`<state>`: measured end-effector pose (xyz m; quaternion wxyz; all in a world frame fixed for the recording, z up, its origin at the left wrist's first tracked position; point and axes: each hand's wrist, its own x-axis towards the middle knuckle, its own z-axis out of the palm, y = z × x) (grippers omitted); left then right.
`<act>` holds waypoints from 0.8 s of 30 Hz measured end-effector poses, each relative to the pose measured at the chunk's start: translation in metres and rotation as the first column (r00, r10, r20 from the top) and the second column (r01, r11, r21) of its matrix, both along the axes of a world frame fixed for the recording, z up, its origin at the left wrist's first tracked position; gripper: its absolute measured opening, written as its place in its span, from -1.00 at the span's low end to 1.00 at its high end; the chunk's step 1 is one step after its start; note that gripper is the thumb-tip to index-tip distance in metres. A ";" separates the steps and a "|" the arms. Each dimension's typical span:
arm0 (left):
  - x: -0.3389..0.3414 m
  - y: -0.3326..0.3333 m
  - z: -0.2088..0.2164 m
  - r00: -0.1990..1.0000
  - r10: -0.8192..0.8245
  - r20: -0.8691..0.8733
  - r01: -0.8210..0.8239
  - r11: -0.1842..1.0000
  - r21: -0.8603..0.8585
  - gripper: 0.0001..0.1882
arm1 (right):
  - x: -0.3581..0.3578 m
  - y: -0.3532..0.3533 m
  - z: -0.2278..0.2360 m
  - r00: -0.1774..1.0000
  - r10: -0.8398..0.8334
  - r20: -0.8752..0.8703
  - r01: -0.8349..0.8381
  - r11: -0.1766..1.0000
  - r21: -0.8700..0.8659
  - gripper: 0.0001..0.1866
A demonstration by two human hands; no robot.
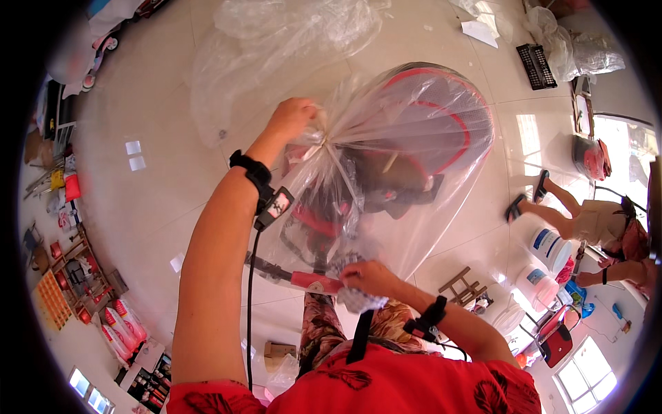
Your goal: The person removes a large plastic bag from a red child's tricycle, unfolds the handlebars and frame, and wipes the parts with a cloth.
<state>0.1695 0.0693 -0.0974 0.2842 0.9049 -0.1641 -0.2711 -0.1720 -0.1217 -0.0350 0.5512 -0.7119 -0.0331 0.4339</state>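
Looking from the head camera, I am seeing tiled floor spreading left of the stroller toward shelves. Loose plastic sheeting is lying beyond the stroller, a wooden stool is standing to its right, and a co-worker's legs are showing farther right. The clear plastic cover is draping over the stroller, one edge slanting down its right side. At its left, my left hand is gripping the cover's gathered folds, fingers bent closed. My right hand is pinching a crumpled grey-white wad beside the stroller's red handle.
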 end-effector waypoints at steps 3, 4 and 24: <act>-0.036 0.042 -0.040 0.540 0.638 -0.549 -0.739 0.672 0.054 -0.74 | -0.022 -0.016 0.016 0.988 -0.036 -0.150 0.047 0.996 0.070 -0.80; -0.058 0.082 -0.070 0.385 0.686 -0.618 -0.809 0.573 0.132 -0.73 | -0.029 -0.019 0.018 0.984 -0.038 -0.177 0.054 0.995 0.088 -0.79; -0.077 0.057 0.271 0.835 0.422 -0.353 -0.507 0.338 -0.793 -0.71 | -0.055 -0.024 0.015 0.985 -0.134 -0.111 0.129 0.991 -0.045 -0.81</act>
